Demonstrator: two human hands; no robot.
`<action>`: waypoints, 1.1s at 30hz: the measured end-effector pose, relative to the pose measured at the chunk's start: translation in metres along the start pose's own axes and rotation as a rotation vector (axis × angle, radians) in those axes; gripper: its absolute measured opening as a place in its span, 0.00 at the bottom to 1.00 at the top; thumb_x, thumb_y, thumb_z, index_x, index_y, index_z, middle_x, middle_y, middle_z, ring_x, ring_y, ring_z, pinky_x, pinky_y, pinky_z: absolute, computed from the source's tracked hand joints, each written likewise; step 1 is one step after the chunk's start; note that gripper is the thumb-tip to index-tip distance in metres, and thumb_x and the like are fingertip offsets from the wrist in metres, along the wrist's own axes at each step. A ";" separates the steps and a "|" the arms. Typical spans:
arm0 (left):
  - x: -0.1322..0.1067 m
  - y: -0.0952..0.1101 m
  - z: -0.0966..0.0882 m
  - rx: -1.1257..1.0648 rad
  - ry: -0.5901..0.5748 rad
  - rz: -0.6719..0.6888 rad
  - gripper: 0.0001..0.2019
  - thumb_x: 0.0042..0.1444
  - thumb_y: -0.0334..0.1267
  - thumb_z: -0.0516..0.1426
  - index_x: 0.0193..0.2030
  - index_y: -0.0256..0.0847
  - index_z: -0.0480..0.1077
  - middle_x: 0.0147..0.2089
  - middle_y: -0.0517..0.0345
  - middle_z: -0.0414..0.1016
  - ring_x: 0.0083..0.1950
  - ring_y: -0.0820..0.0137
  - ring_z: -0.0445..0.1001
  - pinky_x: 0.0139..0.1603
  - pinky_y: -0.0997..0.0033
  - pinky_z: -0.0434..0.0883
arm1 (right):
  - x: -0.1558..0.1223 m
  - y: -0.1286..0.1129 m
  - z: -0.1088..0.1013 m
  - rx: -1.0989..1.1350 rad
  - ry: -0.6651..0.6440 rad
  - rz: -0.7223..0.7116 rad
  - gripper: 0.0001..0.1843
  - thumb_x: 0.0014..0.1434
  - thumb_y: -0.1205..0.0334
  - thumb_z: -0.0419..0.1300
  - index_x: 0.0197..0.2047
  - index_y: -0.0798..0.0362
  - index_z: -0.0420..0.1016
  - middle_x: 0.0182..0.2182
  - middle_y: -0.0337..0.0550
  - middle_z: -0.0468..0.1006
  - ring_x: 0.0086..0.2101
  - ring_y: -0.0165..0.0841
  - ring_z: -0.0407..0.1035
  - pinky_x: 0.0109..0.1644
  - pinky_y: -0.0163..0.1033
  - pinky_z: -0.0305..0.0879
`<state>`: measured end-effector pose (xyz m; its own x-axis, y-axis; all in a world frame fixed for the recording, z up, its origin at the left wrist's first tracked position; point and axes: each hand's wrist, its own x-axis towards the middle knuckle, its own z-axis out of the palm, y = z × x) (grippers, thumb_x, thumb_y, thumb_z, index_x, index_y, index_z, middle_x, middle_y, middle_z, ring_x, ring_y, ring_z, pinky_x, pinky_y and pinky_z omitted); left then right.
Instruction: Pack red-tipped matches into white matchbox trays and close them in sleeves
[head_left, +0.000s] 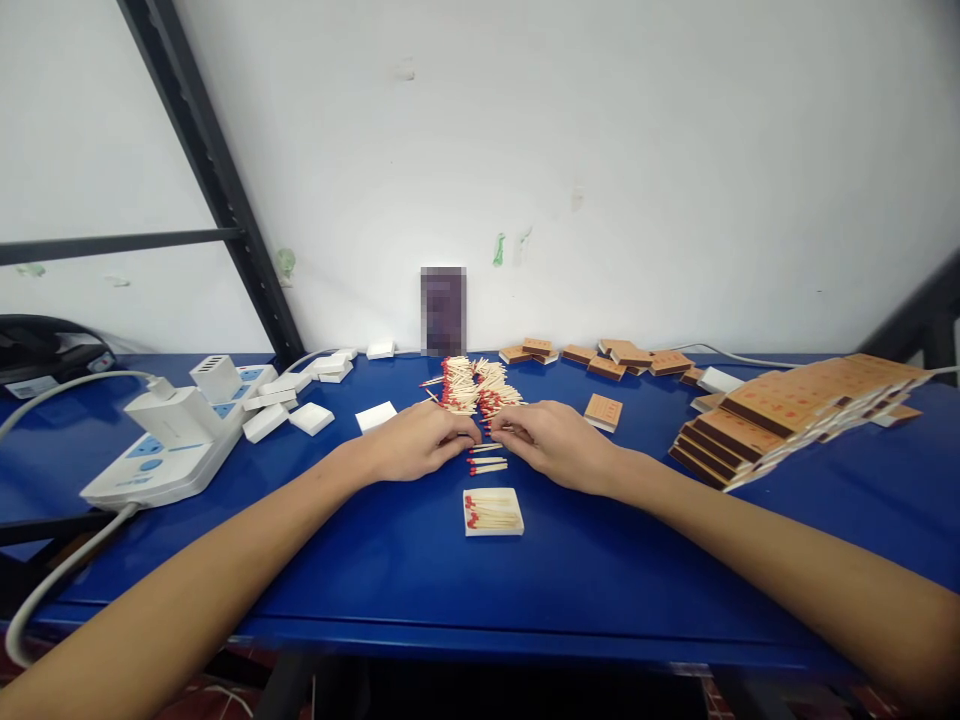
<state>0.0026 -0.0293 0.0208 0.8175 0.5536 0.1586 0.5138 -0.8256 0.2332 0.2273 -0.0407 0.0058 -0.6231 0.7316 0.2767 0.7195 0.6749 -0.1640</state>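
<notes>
My left hand [424, 442] and my right hand [551, 447] face each other over the middle of the table, fingers curled together at the near edge of a pile of red-tipped matches [459, 378]. Whatever lies between the fingertips is too small and hidden to make out. Just below them, several loose matches [489, 465] lie crosswise, red heads to the left. Closer to me sits an open white matchbox tray [519, 524], partly filled with matches whose heads also point left.
White matchbox trays [311, 418] and a power strip [187, 475] with chargers lie at left. Orange-brown matchbox sleeves [630, 355] are scattered at the back right, with a large leaning stack [780, 410] nearer. A pixelated dark rectangle [444, 310] stands by the wall.
</notes>
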 end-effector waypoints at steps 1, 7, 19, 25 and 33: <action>0.000 0.001 0.000 0.006 -0.005 -0.002 0.11 0.64 0.33 0.50 0.44 0.41 0.73 0.37 0.59 0.78 0.33 0.72 0.73 0.35 0.75 0.63 | -0.001 0.001 -0.001 -0.012 0.005 0.012 0.12 0.66 0.61 0.50 0.39 0.52 0.74 0.30 0.42 0.78 0.30 0.32 0.69 0.32 0.36 0.52; -0.001 0.005 -0.003 0.039 -0.031 -0.020 0.13 0.62 0.30 0.49 0.45 0.42 0.74 0.33 0.60 0.78 0.30 0.73 0.71 0.33 0.75 0.62 | -0.006 0.012 -0.002 -0.023 -0.026 0.003 0.12 0.66 0.64 0.50 0.44 0.49 0.76 0.38 0.41 0.81 0.37 0.35 0.72 0.36 0.36 0.56; -0.008 -0.007 -0.024 0.280 0.009 -0.140 0.09 0.58 0.38 0.53 0.37 0.42 0.74 0.24 0.62 0.71 0.24 0.72 0.66 0.27 0.72 0.54 | 0.000 0.009 0.003 -0.097 -0.020 -0.064 0.10 0.67 0.62 0.50 0.38 0.51 0.72 0.33 0.41 0.79 0.31 0.32 0.69 0.33 0.37 0.51; -0.006 -0.010 -0.019 0.271 -0.025 -0.118 0.09 0.59 0.37 0.53 0.37 0.43 0.75 0.28 0.59 0.75 0.29 0.69 0.71 0.30 0.72 0.56 | 0.003 0.000 0.002 -0.031 -0.037 -0.028 0.11 0.67 0.59 0.51 0.38 0.51 0.74 0.34 0.42 0.80 0.32 0.33 0.70 0.34 0.37 0.53; -0.005 -0.008 -0.018 0.254 -0.028 -0.139 0.07 0.57 0.34 0.53 0.33 0.42 0.73 0.25 0.61 0.73 0.26 0.72 0.67 0.28 0.72 0.54 | 0.007 -0.008 0.005 0.090 -0.018 0.031 0.12 0.66 0.54 0.54 0.37 0.51 0.75 0.27 0.38 0.76 0.27 0.30 0.65 0.32 0.35 0.51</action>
<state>-0.0107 -0.0233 0.0354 0.7398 0.6630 0.1149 0.6672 -0.7449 0.0026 0.2159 -0.0405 0.0042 -0.6068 0.7535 0.2530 0.7087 0.6570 -0.2570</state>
